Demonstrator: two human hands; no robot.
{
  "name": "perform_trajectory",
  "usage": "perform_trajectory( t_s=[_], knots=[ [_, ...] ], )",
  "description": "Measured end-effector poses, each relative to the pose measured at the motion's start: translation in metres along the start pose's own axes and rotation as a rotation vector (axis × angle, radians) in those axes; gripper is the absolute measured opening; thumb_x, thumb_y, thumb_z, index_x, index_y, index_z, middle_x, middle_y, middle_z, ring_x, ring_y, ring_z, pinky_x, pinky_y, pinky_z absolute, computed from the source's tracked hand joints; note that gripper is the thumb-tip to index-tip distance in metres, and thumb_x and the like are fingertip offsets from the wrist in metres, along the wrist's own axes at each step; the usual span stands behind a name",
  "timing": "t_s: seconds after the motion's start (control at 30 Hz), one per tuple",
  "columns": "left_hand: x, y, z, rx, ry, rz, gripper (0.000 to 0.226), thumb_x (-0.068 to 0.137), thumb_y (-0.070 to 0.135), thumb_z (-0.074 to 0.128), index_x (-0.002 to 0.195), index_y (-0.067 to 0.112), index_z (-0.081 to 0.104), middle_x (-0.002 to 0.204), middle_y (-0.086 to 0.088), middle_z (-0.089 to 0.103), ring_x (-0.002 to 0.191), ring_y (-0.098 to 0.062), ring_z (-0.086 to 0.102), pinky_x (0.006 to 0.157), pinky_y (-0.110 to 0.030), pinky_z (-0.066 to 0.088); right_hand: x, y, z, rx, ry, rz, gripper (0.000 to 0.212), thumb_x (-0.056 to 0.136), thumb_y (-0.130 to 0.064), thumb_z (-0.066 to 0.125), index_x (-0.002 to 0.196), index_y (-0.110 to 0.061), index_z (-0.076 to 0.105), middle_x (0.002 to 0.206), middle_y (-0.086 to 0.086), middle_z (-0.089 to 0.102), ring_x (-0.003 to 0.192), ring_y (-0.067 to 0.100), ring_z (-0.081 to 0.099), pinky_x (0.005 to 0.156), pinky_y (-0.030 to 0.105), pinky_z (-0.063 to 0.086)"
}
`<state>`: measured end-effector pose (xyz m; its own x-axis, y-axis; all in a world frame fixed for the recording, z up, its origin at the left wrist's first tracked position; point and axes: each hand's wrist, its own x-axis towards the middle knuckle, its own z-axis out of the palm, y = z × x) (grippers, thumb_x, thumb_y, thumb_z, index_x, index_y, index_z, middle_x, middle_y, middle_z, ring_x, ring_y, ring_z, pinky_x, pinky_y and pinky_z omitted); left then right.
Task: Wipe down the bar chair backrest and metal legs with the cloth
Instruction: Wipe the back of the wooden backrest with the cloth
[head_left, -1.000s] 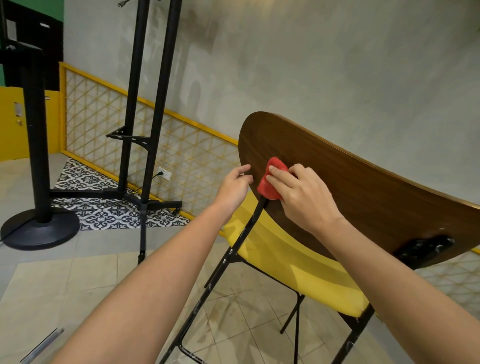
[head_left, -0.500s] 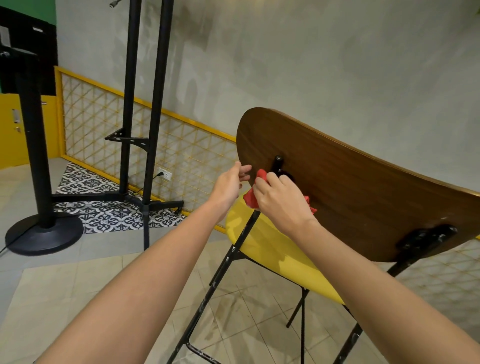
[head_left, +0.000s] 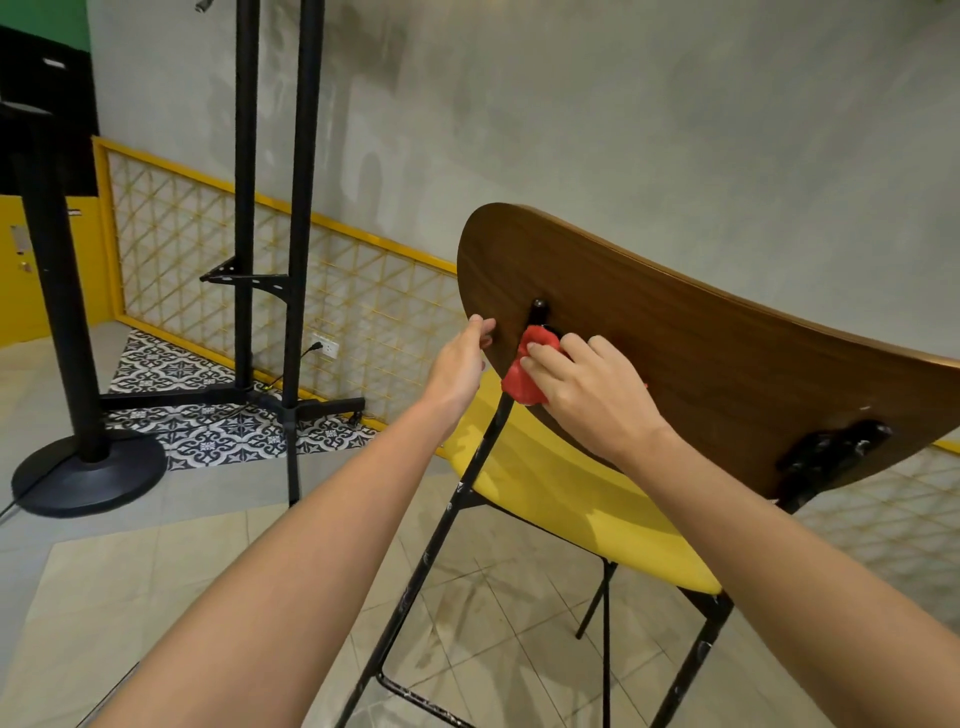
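Observation:
The bar chair stands in front of me with a curved dark wooden backrest (head_left: 701, 353), a yellow seat (head_left: 566, 499) and thin black metal legs (head_left: 415, 587). My right hand (head_left: 592, 400) grips a bunched red cloth (head_left: 524, 374) and holds it against the black bracket where the left leg meets the back of the backrest. My left hand (head_left: 462, 364) holds the left edge of the backrest, fingers curled round the rim. A second black bracket (head_left: 831, 447) shows at the lower right of the backrest.
A tall black double-pole stand (head_left: 270, 260) with floor feet rises to the left. A black post on a round base (head_left: 78, 467) stands at the far left. A yellow lattice panel (head_left: 363, 291) runs along the grey wall. The floor is tiled.
My right hand slid the red cloth down from the bracket to the top of the leg, then back up onto the bracket. My left hand stayed on the backrest edge.

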<state>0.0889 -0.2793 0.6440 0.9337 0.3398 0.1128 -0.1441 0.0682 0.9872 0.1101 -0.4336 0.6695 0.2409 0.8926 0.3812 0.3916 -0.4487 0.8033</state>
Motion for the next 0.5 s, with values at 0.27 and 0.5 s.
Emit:
perform_trajectory(
  t_s=[0.27, 0.5],
  knots=[
    [0.002, 0.001, 0.004, 0.027, 0.036, -0.015, 0.047, 0.098, 0.045, 0.028, 0.134, 0.023, 0.049, 0.134, 0.002, 0.053, 0.123, -0.022, 0.047, 0.109, -0.045, 0.033, 0.007, 0.017, -0.013, -0.012, 0.106, 0.109, 0.045, 0.073, -0.021, 0.078, 0.113, -0.007, 0.065, 0.109, 0.011, 0.065, 0.086, 0.027, 0.059, 0.065, 0.034, 0.048],
    [-0.003, 0.000, 0.009, -0.022, 0.021, -0.004, 0.047, 0.099, 0.046, 0.031, 0.138, 0.025, 0.044, 0.139, 0.003, 0.049, 0.124, -0.020, 0.047, 0.109, -0.043, 0.034, 0.006, 0.007, -0.012, 0.035, 0.001, 0.106, 0.037, 0.067, -0.029, 0.082, 0.100, -0.014, 0.072, 0.096, 0.003, 0.068, 0.081, 0.020, 0.059, 0.061, 0.029, 0.046]
  ],
)
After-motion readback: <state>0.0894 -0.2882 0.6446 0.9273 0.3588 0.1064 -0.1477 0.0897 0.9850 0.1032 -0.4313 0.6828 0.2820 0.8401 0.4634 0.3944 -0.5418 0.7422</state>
